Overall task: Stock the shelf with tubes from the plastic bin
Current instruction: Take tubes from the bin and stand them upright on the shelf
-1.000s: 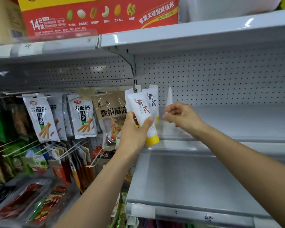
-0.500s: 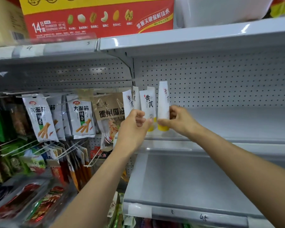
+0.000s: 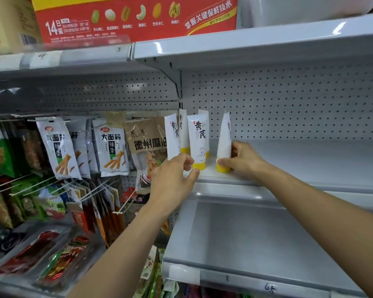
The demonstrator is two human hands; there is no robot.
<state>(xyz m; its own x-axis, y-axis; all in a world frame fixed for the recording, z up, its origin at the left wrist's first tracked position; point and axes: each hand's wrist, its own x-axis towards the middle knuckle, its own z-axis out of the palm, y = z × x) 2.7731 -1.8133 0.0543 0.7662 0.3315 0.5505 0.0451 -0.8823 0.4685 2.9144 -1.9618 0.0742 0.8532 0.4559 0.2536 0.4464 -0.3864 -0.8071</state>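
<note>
right hand (image 3: 241,160) clamped round the lower body of a white tube (image 3: 224,143), thumb down by its yellow cap. tube stands cap-down on the middle shelf (image 3: 310,164), near that shelf's left end and close to its front edge.

left hand (image 3: 172,179) at the shelf's left front corner, fingers loosely curled against the foot of the leftmost tube (image 3: 172,136). pinching or only touching: cannot tell, cap hidden behind the fingers.

between those two on the shelf: a front tube (image 3: 197,140) upright, cap-down, left thumb just under its cap. two rear tubes (image 3: 183,130) behind, partly hidden.

pegboard (image 3: 289,104) rises behind the shelf. above the shelf, a red box (image 3: 136,18) on the next level. left of the shelf, snack packets (image 3: 114,151) hang on hooks. below the shelf, a lower shelf (image 3: 246,233) with handwritten marks on its front strip.
</note>
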